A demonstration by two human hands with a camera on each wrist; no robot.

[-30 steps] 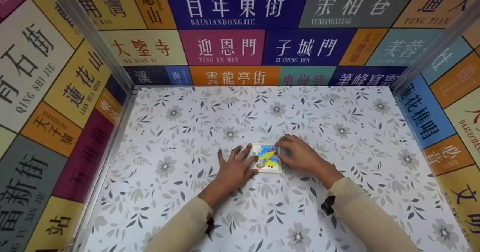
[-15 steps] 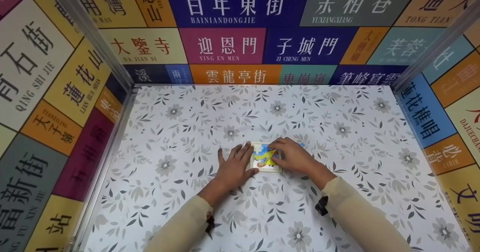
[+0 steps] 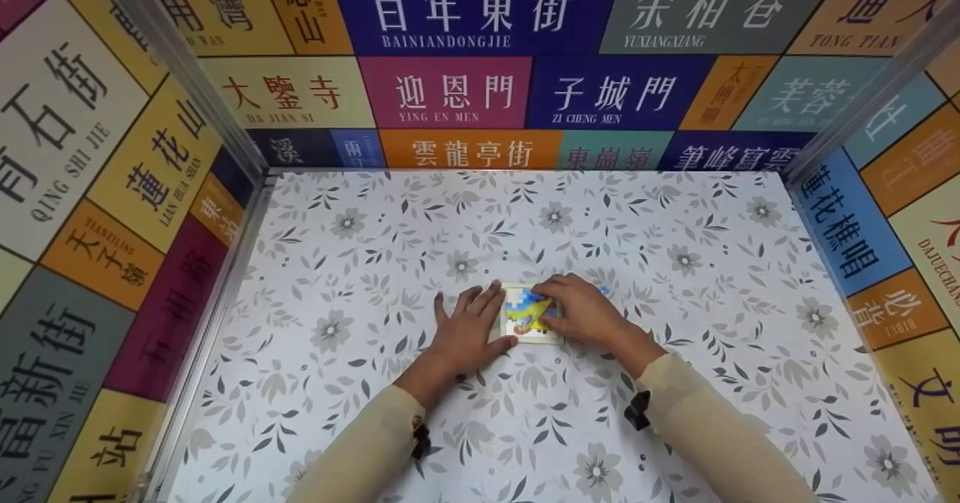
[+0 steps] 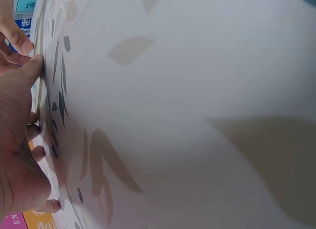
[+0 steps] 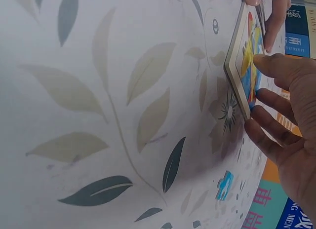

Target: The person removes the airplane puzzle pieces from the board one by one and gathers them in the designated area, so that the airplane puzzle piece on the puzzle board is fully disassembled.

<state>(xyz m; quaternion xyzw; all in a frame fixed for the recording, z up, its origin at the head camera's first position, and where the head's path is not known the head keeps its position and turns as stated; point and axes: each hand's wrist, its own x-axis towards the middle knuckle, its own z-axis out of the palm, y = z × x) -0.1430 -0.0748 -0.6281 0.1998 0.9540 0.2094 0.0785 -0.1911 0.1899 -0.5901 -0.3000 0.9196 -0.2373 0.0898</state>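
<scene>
A small jigsaw puzzle [image 3: 525, 312] in a pale frame lies flat on the table, showing a yellow aeroplane on blue sky. A pale patch marks its upper left corner in the head view. My left hand [image 3: 466, 332] steadies the frame's left side, fingers spread, thumb at the near corner and fingertips at the far one. From the right, my right hand [image 3: 586, 312] reaches over the puzzle. In the right wrist view its thumb [image 5: 271, 66] presses on the picture, with the other fingers along the frame's far edge. The right hand hides part of the puzzle's right side.
A loose blue puzzle piece [image 5: 224, 185] lies on the table beyond the right hand. White cloth with grey leaves and flowers covers the table [image 3: 375, 263]. Panels with large Chinese lettering [image 3: 465, 91] stand along the back and both sides.
My right hand has moved left from the frame's right edge onto the picture, and a bit of blue now shows beyond it. The left hand stays almost in place.
</scene>
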